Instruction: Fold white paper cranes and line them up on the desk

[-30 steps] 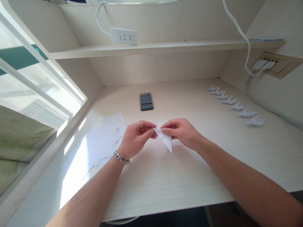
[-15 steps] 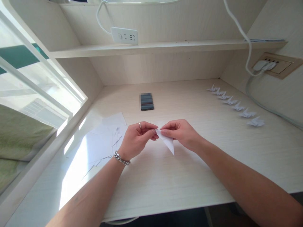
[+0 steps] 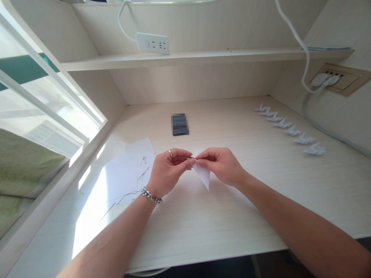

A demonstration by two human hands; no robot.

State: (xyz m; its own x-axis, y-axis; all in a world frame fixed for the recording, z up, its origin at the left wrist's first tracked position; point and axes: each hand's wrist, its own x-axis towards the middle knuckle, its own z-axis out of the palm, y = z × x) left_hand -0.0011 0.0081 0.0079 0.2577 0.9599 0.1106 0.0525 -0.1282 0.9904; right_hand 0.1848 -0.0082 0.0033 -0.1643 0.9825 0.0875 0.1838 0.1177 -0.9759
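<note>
A small folded piece of white paper (image 3: 203, 176) is pinched between both hands above the desk, with one pointed end hanging down toward me. My left hand (image 3: 168, 170), wearing a ring and a chain bracelet, is closed on its upper left part. From the other side, my right hand (image 3: 222, 164) grips the upper edge between thumb and forefinger. The fingertips of the two hands nearly meet and hide the top of the paper. Several folded white paper cranes (image 3: 314, 149) stand in a slanting row to the right.
Loose white paper sheets (image 3: 121, 173) lie on the desk at left, partly in bright sunlight. A dark, pixelated flat object (image 3: 180, 124) lies behind my hands. A power strip (image 3: 152, 43) rests on the shelf, and a wall socket (image 3: 344, 80) with plugs and cables is at right.
My hands still pinch the folded paper. Its hanging tip has swung slightly left, and the fingers have shifted a little along the upper edge.
</note>
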